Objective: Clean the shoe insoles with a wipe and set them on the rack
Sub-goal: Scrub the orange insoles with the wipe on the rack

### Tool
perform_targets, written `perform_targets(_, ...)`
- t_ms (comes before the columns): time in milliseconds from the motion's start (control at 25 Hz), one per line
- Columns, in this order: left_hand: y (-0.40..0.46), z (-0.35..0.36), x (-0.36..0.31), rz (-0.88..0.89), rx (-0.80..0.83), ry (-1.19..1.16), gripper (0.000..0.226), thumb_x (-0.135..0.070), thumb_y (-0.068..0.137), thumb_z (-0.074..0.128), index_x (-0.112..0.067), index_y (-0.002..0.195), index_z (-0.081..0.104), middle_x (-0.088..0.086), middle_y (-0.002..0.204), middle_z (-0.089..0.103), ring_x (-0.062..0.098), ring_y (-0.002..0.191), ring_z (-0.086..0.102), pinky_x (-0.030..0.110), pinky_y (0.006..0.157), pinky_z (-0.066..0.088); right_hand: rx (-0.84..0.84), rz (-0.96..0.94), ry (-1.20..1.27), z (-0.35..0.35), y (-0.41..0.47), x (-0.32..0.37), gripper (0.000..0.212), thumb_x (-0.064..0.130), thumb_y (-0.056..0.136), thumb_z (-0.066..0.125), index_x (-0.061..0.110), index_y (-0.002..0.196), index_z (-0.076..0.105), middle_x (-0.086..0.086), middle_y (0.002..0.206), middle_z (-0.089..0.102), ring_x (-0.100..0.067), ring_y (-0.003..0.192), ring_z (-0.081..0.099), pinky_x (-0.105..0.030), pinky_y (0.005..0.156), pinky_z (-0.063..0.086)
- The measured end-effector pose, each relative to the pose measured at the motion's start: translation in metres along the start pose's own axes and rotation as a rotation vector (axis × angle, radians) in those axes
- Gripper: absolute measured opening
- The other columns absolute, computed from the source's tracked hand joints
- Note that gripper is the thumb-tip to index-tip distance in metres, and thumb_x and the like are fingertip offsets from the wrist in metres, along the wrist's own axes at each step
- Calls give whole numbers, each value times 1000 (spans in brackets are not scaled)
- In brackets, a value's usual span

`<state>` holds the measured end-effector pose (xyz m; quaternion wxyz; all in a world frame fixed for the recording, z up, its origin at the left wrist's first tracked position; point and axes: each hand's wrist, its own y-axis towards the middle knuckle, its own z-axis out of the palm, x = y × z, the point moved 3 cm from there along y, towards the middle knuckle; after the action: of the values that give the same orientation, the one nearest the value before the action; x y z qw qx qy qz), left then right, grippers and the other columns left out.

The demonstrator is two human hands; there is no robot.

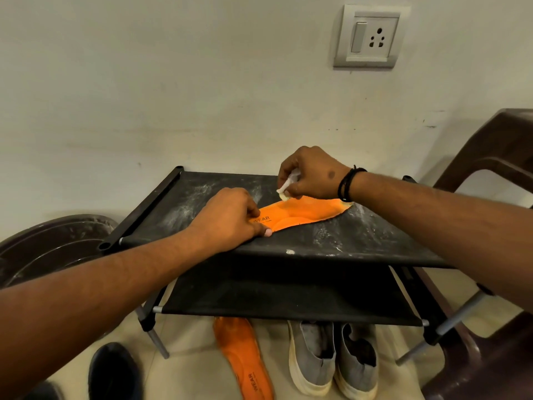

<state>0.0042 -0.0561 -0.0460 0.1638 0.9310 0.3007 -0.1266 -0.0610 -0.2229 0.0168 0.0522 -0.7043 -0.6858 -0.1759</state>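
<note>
An orange insole (305, 212) lies on the dusty top shelf of the black rack (360, 241). My left hand (227, 217) pinches its heel end, next to the printed word WEAR, and holds it down. My right hand (311, 173) grips a crumpled white wipe (290, 183) and presses it against the far edge of the insole near the middle. A second orange insole (245, 359) lies on the floor under the rack, printed side up.
A pair of grey slip-on shoes (331, 359) stands on the floor beside the second insole. A dark shoe (112, 370) sits lower left. A brown plastic chair (496, 174) is at right, a dark round tub (54, 243) at left. The wall carries a switch socket (372, 36).
</note>
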Motion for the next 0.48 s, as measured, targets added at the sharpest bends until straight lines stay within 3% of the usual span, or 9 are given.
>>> perform_targets(120,0,2,2,-11,7,-11,48,-53,77,80,-18,109,78,-2,107,73,11,94,66,26,81,51,129,-93,-173,21,-10,13,16,16,81,70,16,95,77,3,94,70,-9,80,57,-23,71,44)
perform_targets(200,0,4,4,-16,16,-1,46,-56,77,79,-19,105,78,-3,97,73,10,85,65,29,77,55,204,-147,-263,38,-20,23,18,21,87,66,14,101,75,1,97,68,-14,88,61,-25,74,48)
perform_targets(480,4,6,8,-18,39,-21,43,-56,78,78,-20,101,79,-4,92,74,11,82,67,36,78,59,125,-96,-250,39,-11,6,12,9,89,62,11,97,71,-3,100,71,-18,93,64,-25,81,50)
